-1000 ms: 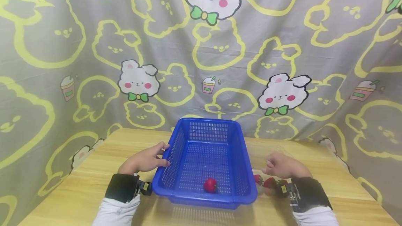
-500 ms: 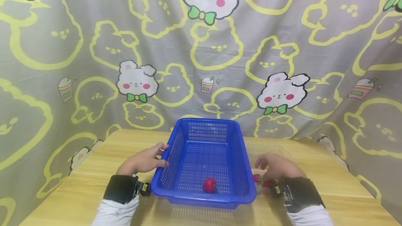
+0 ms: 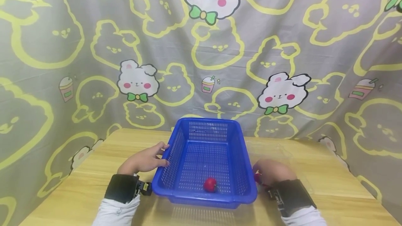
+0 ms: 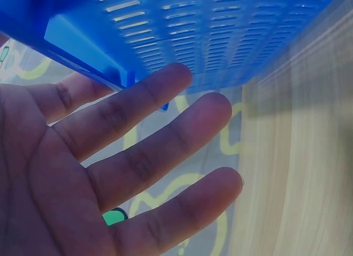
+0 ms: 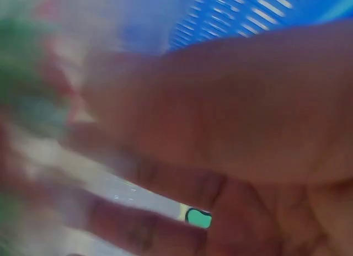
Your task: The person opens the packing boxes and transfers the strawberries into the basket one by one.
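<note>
Beside the left wall of a blue plastic basket is my left hand, thumb and a finger at its rim. In the left wrist view the other fingers stretch out, spread apart, below the slotted side. One red strawberry lies inside the basket near the front. My right hand reaches down just right of the basket, over more strawberries that it partly hides. Blurred strawberries with green leaves show close to its fingertips in the right wrist view.
A clear plastic container stands on the wooden table, right of the basket. Behind the table hangs a grey curtain with cartoon prints. Both wrists wear black bands with small cameras.
My right hand has moved left and down toward the strawberries beside the basket and now covers more of them. The left hand and the basket stay in place.
</note>
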Demonstrator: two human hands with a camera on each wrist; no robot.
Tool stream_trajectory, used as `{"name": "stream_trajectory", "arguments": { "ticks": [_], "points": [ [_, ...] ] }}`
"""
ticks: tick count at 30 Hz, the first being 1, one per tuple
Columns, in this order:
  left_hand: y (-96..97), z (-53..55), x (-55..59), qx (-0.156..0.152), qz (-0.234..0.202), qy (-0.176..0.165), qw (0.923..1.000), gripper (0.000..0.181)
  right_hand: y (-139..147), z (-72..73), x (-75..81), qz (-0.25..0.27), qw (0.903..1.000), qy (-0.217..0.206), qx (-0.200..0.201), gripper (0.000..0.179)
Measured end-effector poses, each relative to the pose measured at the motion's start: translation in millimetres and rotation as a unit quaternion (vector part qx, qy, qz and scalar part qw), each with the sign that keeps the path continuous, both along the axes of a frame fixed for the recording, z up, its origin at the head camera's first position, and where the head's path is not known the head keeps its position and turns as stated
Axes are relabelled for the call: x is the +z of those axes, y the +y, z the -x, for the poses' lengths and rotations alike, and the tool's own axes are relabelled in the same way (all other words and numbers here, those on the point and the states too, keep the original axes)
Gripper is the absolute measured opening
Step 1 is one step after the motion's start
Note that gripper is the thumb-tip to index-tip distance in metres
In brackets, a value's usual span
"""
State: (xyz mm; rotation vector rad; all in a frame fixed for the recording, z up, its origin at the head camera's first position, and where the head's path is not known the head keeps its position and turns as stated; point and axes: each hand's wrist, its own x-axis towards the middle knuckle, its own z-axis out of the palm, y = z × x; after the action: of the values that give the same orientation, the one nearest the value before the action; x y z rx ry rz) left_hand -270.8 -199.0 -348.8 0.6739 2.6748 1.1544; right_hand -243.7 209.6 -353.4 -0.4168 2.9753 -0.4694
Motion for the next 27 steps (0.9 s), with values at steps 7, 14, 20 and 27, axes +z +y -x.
{"name": "stream_trajectory", "arguments": {
  "ticks": [7, 14, 20, 27],
  "points": [
    [3.1, -1.0, -1.0, 0.007, 0.007, 0.002, 1.0, 0.035, -4.2, -0.5, -14.4, -0.006, 0.9994, 0.027, -0.021, 0.019],
    [5.3, -1.6, -0.8, 0.01, 0.014, 0.004, 0.9998, 0.034, -0.4, 5.1, -23.2, 0.007, 0.9994, 0.028, -0.019, 0.013],
    [4.3, -0.7, 0.2, 0.005, 0.009, 0.007, 0.9999, 0.036, 0.1, 9.3, -25.6, 0.017, 0.9994, 0.026, -0.017, 0.012],
    [1.8, -1.2, 0.9, 0.015, 0.008, 0.002, 0.9999, 0.039, -1.0, 13.5, -23.3, 0.035, 0.9988, 0.026, -0.024, 0.012]
  ]
}}
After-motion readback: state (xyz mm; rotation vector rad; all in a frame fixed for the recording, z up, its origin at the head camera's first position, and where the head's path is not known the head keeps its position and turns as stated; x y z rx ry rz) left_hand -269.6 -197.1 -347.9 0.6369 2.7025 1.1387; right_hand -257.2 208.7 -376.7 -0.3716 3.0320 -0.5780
